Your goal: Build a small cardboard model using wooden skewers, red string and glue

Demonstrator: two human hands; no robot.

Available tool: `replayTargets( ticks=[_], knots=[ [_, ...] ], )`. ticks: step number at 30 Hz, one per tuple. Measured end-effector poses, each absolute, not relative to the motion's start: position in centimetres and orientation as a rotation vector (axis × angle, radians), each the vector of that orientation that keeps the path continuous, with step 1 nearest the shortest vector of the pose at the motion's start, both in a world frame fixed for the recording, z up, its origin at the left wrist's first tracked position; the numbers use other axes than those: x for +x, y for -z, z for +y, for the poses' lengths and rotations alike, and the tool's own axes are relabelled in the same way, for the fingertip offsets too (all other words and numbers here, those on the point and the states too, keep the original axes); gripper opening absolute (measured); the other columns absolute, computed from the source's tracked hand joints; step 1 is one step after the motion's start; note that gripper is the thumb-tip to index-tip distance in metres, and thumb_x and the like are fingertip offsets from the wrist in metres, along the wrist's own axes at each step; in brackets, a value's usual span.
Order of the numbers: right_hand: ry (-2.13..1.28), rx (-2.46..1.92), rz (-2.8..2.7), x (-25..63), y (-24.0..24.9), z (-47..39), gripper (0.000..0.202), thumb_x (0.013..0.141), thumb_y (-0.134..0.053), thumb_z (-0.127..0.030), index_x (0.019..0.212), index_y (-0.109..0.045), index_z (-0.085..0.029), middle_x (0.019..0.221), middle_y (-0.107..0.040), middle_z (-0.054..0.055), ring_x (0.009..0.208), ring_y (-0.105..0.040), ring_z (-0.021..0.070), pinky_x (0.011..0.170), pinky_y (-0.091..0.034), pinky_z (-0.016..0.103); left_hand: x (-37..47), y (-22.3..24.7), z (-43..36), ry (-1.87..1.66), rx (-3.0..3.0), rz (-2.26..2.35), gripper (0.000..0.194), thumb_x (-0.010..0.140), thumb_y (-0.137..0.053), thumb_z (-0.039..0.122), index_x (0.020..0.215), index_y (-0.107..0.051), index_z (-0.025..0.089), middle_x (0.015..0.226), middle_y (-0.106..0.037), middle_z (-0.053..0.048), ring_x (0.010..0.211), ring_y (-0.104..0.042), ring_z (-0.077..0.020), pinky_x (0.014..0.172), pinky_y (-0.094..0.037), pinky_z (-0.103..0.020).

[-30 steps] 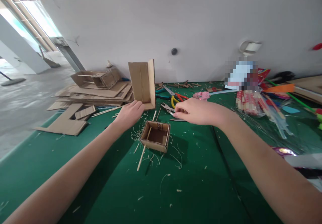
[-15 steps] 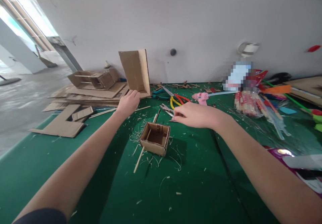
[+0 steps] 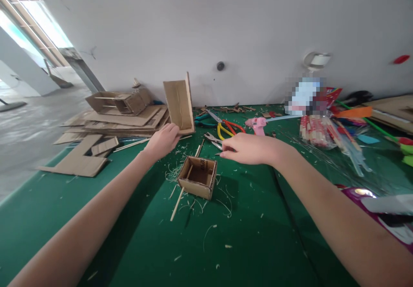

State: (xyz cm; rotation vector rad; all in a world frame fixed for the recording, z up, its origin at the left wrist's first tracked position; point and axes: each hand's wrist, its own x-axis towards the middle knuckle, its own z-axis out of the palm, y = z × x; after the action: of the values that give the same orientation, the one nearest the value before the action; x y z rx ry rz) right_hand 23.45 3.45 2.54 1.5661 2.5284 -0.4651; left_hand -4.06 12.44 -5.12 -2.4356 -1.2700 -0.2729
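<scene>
My left hand [image 3: 164, 140] is closed on the lower edge of a folded cardboard piece [image 3: 178, 104], whose two panels stand upright near the wall. My right hand [image 3: 240, 148] is closed, palm down, around a thin tool; only its dark pointed tip [image 3: 218, 154] pokes out past the fingers, and its kind is hidden. Right beside those fingers lie pliers [image 3: 212, 138]. Between and below my hands sits a small open cardboard box [image 3: 197, 188], with a wooden stick [image 3: 177, 205] running through it and out at the front.
Behind my right hand lie scissors [image 3: 232, 127] and a pink glue gun [image 3: 257, 124]. Stacked cardboard [image 3: 119, 121] with a cardboard model [image 3: 118, 102] on top is at left. Bagged sticks [image 3: 314, 130] and a phone [image 3: 303, 95] are at right. Shavings litter the green table [image 3: 258, 244].
My left hand has drawn the folded cardboard slightly toward me and right, and the piece now stands lower. My right hand has barely moved.
</scene>
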Motion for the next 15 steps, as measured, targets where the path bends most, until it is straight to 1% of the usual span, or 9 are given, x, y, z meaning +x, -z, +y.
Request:
replayTargets(
  ticks=[4, 8, 10, 13, 15],
  knots=[
    [0.471, 1.564, 2.524, 23.4, -2.6, 3.5, 0.033, 0.091, -0.038, -0.045, 0.081, -0.057, -0.020, 0.075, -0.060, 0.003, 0.060, -0.052, 0.0150, 0.057, -0.034, 0.032, -3.9, 5.4, 13.8, 0.287, -2.424, -1.337, 0.014, 0.092, -0.042, 0.021, 0.086, -0.053, 0.017, 0.095, -0.059, -0.012, 0.097, -0.056, -0.0273, 0.075, -0.047, -0.036],
    [0.460, 1.566, 2.520, 23.3, -3.0, 3.1, 0.035, 0.090, -0.038, -0.048, 0.080, -0.058, -0.021, 0.075, -0.061, 0.004, 0.059, -0.051, 0.0154, 0.055, -0.032, 0.032, -3.6, 5.3, 14.8, 0.271, -2.457, -1.379, 0.010, 0.089, -0.047, 0.020, 0.086, -0.055, 0.016, 0.096, -0.061, -0.011, 0.096, -0.058, -0.0269, 0.077, -0.047, -0.035],
    [0.442, 1.595, 2.462, 23.4, -3.8, 2.5, 0.035, 0.089, -0.040, -0.049, 0.075, -0.057, -0.021, 0.070, -0.059, 0.003, 0.054, -0.048, 0.0148, 0.052, -0.030, 0.032, -3.4, 5.2, 15.1, 0.251, -2.488, -1.388, 0.010, 0.089, -0.049, 0.022, 0.086, -0.056, 0.016, 0.095, -0.062, -0.010, 0.093, -0.059, -0.0256, 0.077, -0.046, -0.034],
    [0.467, 1.657, 2.317, 24.7, -5.8, 1.4, 0.035, 0.086, -0.047, -0.046, 0.062, -0.055, -0.021, 0.060, -0.056, 0.002, 0.048, -0.044, 0.0134, 0.050, -0.030, 0.033, -3.2, 5.3, 15.4, 0.234, -2.529, -1.403, 0.016, 0.091, -0.049, 0.028, 0.086, -0.058, 0.016, 0.094, -0.064, -0.009, 0.090, -0.061, -0.0243, 0.075, -0.046, -0.032],
    [0.546, 1.774, 2.222, 27.0, -6.9, 1.0, 0.032, 0.083, -0.052, -0.040, 0.058, -0.058, -0.021, 0.061, -0.059, 0.004, 0.048, -0.049, 0.0137, 0.051, -0.034, 0.033, -3.3, 5.4, 15.6, 0.232, -2.554, -1.411, 0.020, 0.092, -0.049, 0.032, 0.088, -0.060, 0.015, 0.094, -0.064, -0.009, 0.090, -0.061, -0.0241, 0.076, -0.046, -0.032]
  ],
)
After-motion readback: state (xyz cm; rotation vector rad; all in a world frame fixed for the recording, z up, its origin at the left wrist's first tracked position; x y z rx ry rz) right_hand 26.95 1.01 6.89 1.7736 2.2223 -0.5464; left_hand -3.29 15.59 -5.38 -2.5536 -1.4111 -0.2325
